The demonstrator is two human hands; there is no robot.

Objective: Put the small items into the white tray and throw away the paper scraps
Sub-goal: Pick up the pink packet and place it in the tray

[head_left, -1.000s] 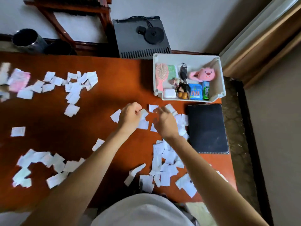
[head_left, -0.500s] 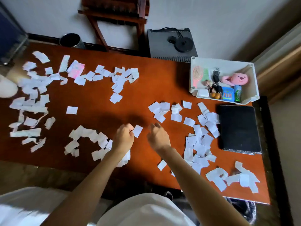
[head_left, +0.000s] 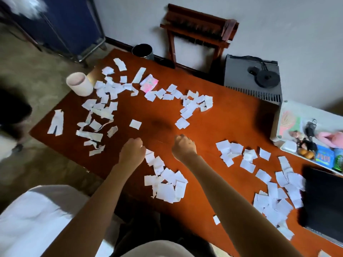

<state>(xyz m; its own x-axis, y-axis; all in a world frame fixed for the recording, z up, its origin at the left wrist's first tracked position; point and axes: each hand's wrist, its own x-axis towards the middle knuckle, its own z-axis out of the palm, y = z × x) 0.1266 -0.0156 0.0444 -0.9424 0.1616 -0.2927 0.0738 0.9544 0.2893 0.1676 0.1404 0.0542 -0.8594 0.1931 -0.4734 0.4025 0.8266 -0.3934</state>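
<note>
Hands shifting left from white tray (head_left: pixel 276 125) far right. Left hand (head_left: pixel 132 152), right hand (head_left: pixel 183 148) curling as fists, contents hidden, cannot tell. Paper scraps (head_left: pixel 167 186) lying near, between wrists: worth raking into one heap first

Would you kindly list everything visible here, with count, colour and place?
table: one, reddish-brown, centre
paper scraps: many, white, scattered over table
white tray: one, white, table's far right
small items: several, mixed colours, in tray
notebook: one, black, beside the tray
cup: one, pale, table's left corner
bin: one, dark, floor behind table
box: one, grey, against the wall
left hand: one, fingers curled, over the table
right hand: one, fingers curled, over the table
</note>
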